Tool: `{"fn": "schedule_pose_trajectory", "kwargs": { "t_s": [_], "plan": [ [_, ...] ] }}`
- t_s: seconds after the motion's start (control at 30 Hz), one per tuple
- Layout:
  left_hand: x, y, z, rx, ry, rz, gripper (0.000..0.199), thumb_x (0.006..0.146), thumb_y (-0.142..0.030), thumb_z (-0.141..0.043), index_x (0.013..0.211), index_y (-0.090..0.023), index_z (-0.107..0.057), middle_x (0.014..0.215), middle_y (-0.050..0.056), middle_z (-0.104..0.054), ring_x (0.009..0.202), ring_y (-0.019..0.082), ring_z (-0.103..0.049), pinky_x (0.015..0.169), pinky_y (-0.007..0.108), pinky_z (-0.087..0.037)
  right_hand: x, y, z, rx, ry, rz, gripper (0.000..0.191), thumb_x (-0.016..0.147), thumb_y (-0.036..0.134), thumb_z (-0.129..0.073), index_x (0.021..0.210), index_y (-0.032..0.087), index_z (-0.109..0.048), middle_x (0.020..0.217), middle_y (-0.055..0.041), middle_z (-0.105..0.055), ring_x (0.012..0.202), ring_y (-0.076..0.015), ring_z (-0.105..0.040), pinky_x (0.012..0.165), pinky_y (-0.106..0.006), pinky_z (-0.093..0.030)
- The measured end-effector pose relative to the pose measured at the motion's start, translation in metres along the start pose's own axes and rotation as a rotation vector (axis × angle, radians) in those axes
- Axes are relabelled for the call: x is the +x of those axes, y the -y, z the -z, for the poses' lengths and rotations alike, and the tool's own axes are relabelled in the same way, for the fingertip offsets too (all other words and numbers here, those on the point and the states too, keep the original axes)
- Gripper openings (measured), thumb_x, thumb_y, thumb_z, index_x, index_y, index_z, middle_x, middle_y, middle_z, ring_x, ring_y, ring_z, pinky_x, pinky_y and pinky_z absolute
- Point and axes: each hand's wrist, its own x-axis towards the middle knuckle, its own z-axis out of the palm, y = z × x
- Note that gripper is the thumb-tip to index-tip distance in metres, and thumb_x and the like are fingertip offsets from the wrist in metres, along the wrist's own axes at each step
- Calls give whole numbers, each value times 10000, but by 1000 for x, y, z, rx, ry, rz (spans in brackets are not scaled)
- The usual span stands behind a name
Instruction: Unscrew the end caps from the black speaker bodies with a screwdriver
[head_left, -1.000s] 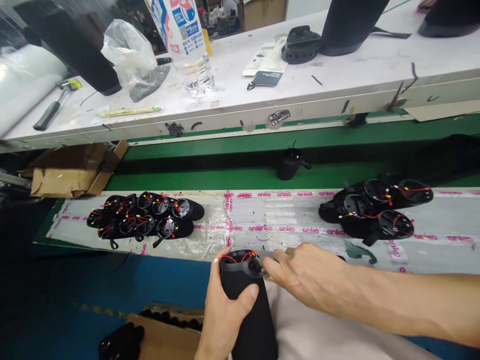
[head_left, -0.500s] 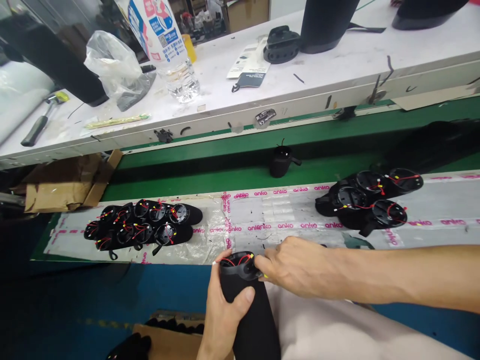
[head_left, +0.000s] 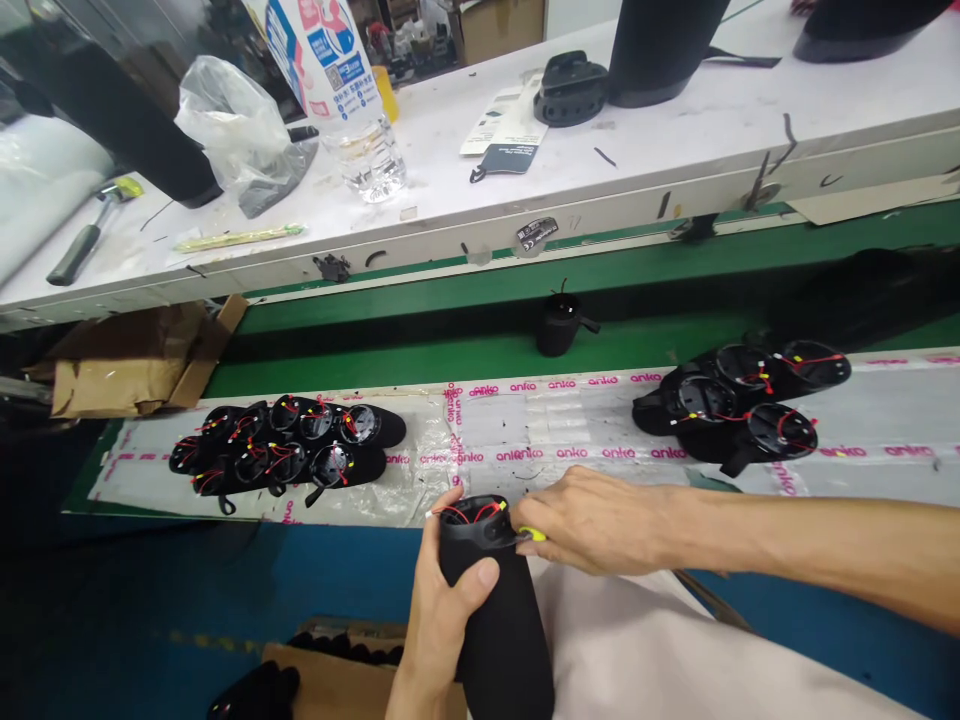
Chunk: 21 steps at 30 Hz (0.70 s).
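Observation:
My left hand [head_left: 442, 610] is wrapped round a black cloth-covered cylinder [head_left: 506, 640], thumb on the near side. It leans on the pale cloth over my lap, its open end facing up. Inside the rim run red wires [head_left: 480, 514] with a yellow connector, and a white plug hangs out at the left. My right hand [head_left: 592, 520] is closed on a small yellow-handled tool [head_left: 532, 534] at the right side of the rim. The tool's working end is hidden, so I cannot tell its exact kind.
Similar wired black cylinders stand in groups, left [head_left: 300, 445] and right [head_left: 750, 400], on the taped board [head_left: 525, 425]. A lone black piece [head_left: 559, 325] stands behind. The white shelf [head_left: 435, 150] above holds a water bottle [head_left: 367, 160] and a hammer [head_left: 82, 245]. Below lies a cardboard box [head_left: 337, 685].
More of the yellow handle now shows under my right fingers, at the rim. My left hand keeps its hold on the cylinder, and the view has shifted slightly.

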Motion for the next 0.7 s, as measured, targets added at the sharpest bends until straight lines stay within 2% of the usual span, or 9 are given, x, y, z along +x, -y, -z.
{"fn": "schedule_pose_trajectory", "kwargs": {
  "t_s": [0.1, 0.2, 0.3, 0.4, 0.53, 0.7],
  "plan": [
    [0, 0, 1, -76, -19, 29, 914, 680, -580, -884, 1473, -261, -561, 1286, 108, -765, 1274, 397, -672, 1108, 482, -526, -2, 4, 6, 108, -42, -89, 210, 1141, 367, -433, 1133, 200, -561, 853, -17, -732, 630, -174, -627, 566, -319, -289],
    [0, 0, 5, -104, -20, 50, 932, 711, -586, -858, 1518, -263, -523, 1305, 121, -759, 1261, 398, -682, 1100, 496, -539, -3, 12, 7, 142, -73, -184, 205, 1133, 352, -417, 1085, 217, -563, 773, -1, -706, 585, -180, -597, 581, -320, -302],
    [-1, -1, 8, -118, -31, 50, 961, 722, -581, -855, 1551, -261, -488, 1352, 130, -739, 1270, 402, -680, 1076, 492, -560, -4, 22, 3, 126, -104, -219, 202, 1126, 353, -415, 1061, 225, -558, 739, 7, -690, 564, -184, -566, 586, -323, -292],
    [-1, -3, 11, -118, -80, 30, 1002, 689, -545, -897, 1555, -256, -484, 1384, 131, -725, 1250, 388, -694, 1027, 453, -591, -4, 30, -3, 30, -148, -200, 164, 1117, 320, -428, 1033, 226, -533, 733, 11, -673, 533, -178, -532, 588, -331, -271],
    [-2, -3, 12, -89, -117, 28, 1014, 658, -522, -929, 1525, -210, -507, 1276, 139, -770, 1142, 362, -740, 950, 422, -612, -4, 37, -10, -83, -192, -134, 103, 1090, 246, -469, 991, 237, -495, 753, 16, -648, 549, -177, -535, 590, -340, -251],
    [-5, 0, 12, -12, -194, -46, 891, 681, -531, -923, 1442, -204, -596, 1325, 142, -755, 1267, 387, -686, 1059, 439, -565, -2, 41, -23, -165, -237, -131, 96, 1077, 234, -473, 988, 258, -449, 721, 36, -603, 523, -190, -494, 580, -362, -211]
  ]
}}
